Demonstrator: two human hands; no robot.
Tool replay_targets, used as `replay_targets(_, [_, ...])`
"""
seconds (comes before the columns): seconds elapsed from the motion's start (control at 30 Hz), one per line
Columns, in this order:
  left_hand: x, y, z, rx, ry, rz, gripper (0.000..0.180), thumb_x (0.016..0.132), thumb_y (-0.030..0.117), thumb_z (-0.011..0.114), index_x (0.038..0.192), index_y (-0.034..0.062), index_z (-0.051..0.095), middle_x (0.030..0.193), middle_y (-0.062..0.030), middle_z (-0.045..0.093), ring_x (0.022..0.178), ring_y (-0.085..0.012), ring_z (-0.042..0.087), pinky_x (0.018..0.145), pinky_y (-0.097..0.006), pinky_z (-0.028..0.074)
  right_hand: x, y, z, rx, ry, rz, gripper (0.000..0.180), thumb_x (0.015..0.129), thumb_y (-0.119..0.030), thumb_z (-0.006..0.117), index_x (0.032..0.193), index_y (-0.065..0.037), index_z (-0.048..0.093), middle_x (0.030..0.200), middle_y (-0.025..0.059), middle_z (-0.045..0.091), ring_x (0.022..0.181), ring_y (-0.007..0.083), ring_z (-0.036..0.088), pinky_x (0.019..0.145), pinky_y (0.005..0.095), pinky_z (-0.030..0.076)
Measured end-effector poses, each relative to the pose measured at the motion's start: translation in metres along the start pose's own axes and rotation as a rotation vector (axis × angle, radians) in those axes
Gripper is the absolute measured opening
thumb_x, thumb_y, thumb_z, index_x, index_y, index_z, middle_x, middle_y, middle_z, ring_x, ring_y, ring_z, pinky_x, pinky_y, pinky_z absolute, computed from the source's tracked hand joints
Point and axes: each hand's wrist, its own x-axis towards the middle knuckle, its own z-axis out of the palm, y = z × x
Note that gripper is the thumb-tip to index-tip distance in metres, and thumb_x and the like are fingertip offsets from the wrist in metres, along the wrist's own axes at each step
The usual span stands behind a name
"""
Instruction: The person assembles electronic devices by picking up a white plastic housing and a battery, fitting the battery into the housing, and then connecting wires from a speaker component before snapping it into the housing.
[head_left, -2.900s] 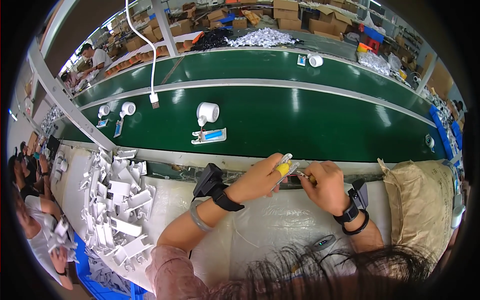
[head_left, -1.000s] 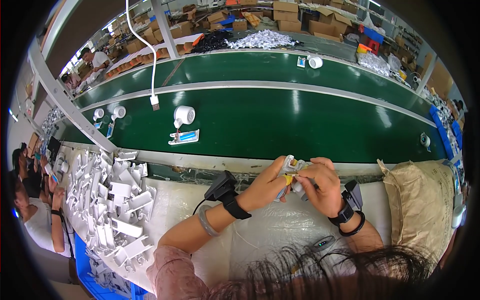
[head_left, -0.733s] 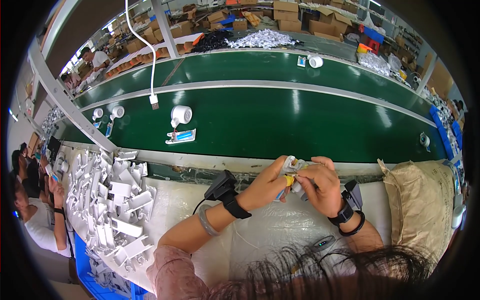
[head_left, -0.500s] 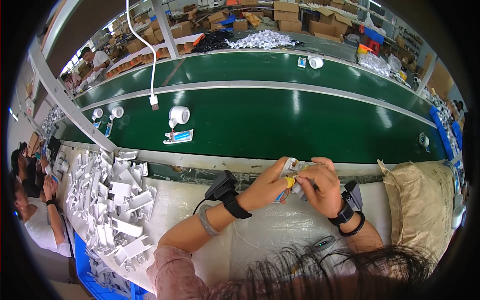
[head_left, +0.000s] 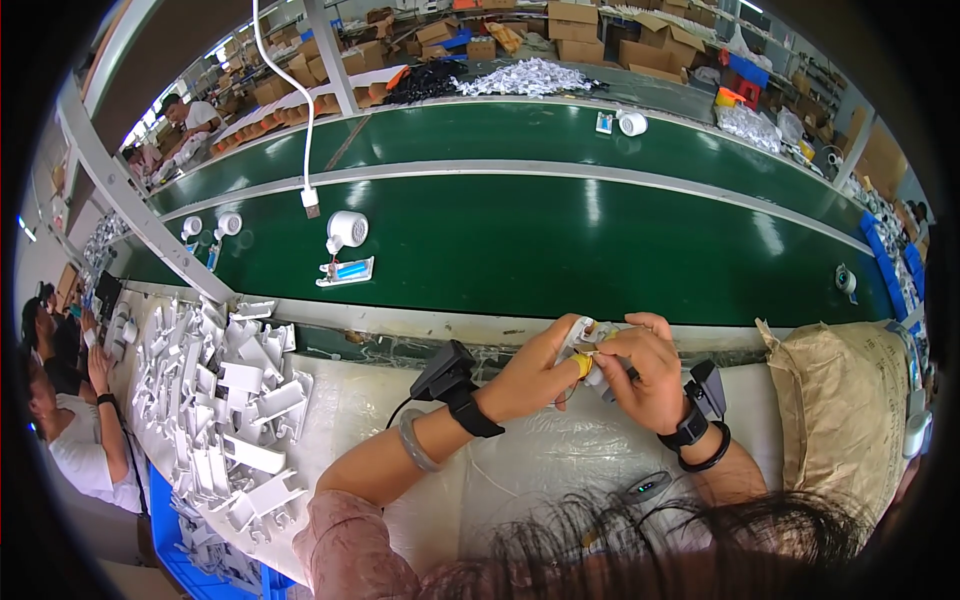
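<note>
From afar I see the big green belt [head_left: 600, 250] across the middle. Below it, right of centre, my left hand [head_left: 528, 380] and right hand [head_left: 648, 368] curl shut on a little white part [head_left: 584, 328] between them, neither nearer. Fingers hide its long way.

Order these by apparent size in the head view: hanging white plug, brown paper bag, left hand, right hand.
Brown paper bag
Left hand and right hand (too alike to rank)
Hanging white plug

Green conveyor surface [head_left: 560, 250], divided by a pale rail [head_left: 520, 168]; cardboard boxes [head_left: 575, 25], stacked behind; white frame post [head_left: 130, 195], slanted at left.
</note>
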Motion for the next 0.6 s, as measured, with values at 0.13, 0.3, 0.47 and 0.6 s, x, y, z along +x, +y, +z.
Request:
replay_targets(0.13, [-0.0004,0.0026,0.0002,0.002,0.002,-0.007,0.046,0.088,0.009,0.048,0.133,0.0027,0.04,0.089,-0.006,0.054,0.06,-0.0081,0.053,0.046,-0.026,0.051,0.0002,0.0001,0.0001,0.003,0.0,0.002,0.016,0.079,0.002,0.073,0.091,-0.006,0.066,0.08,0.0052,0.068,0.074,0.0212,0.066,0.093,0.0426,0.044])
replay_targets(0.3, [-0.0008,0.0011,-0.002,-0.037,0.0,0.004,0.041,0.091,0.01,0.05,0.131,0.0042,0.042,0.093,-0.0056,0.055,0.069,-0.0082,0.056,0.049,-0.025,0.051,-0.0013,0.0016,-0.0025,-0.012,0.009,0.001,0.015,0.079,0.001,0.073,0.09,-0.006,0.066,0.081,0.0066,0.068,0.075,0.0233,0.065,0.093,0.0443,0.045])
replay_targets(0.47, [-0.0018,-0.001,-0.0026,-0.055,0.007,0.045,0.039,0.094,0.011,0.05,0.132,0.005,0.044,0.099,-0.0059,0.058,0.077,-0.0088,0.058,0.054,-0.024,0.053,-0.0034,0.004,-0.0038,-0.027,0.025,0.007,0.013,0.079,0.001,0.073,0.088,-0.005,0.066,0.082,0.0079,0.068,0.075,0.0251,0.064,0.092,0.0458,0.047])
replay_targets(0.6, [-0.0041,-0.0043,-0.0018,-0.034,0.071,0.126,0.04,0.095,0.012,0.048,0.133,0.0032,0.045,0.098,-0.0052,0.059,0.082,-0.0092,0.059,0.057,-0.024,0.053,-0.0045,0.0045,-0.0037,-0.012,0.054,-0.013,0.013,0.079,0.001,0.073,0.087,-0.006,0.066,0.081,0.0077,0.067,0.074,0.0248,0.064,0.092,0.0456,0.047])
